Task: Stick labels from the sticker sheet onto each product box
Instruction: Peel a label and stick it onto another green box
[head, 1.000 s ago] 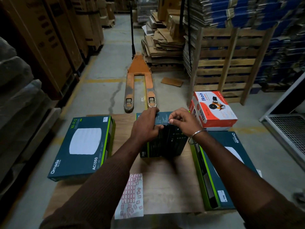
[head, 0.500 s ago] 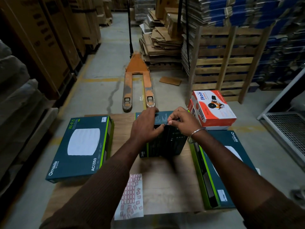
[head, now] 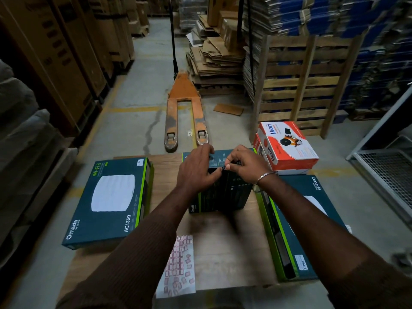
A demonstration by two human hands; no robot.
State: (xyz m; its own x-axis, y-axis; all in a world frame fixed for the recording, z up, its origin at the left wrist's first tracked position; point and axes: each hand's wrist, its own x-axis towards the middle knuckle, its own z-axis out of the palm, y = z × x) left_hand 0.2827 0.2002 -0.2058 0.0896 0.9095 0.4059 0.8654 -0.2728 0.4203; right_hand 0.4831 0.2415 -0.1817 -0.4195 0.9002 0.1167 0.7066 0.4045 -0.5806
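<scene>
At the near edge of the wooden table [head: 223, 259] lies the sticker sheet [head: 178, 266], flat, with many of its red-framed labels gone or loose. Along the left edge sits a flat teal box [head: 107, 201] with a small white label at its far corner; along the right edge lies a second teal box [head: 296, 219], labelled near its near corner. Between them, toward the far edge, a dark box [head: 219, 195] stands upright. The left hand [head: 196, 170] grips its top, fingers curled over the far side and thumb on the near face. The right hand [head: 243, 162] pinches a small white sticker [head: 226, 167] at the box's top edge, thumb and fingertips closed on it. At the far right corner rests a red and white box [head: 287, 148]. Beyond the table an orange pallet jack [head: 185, 112] stands on the concrete floor, with flattened cardboard [head: 216, 61] and wooden pallets [head: 303, 85] behind.
</scene>
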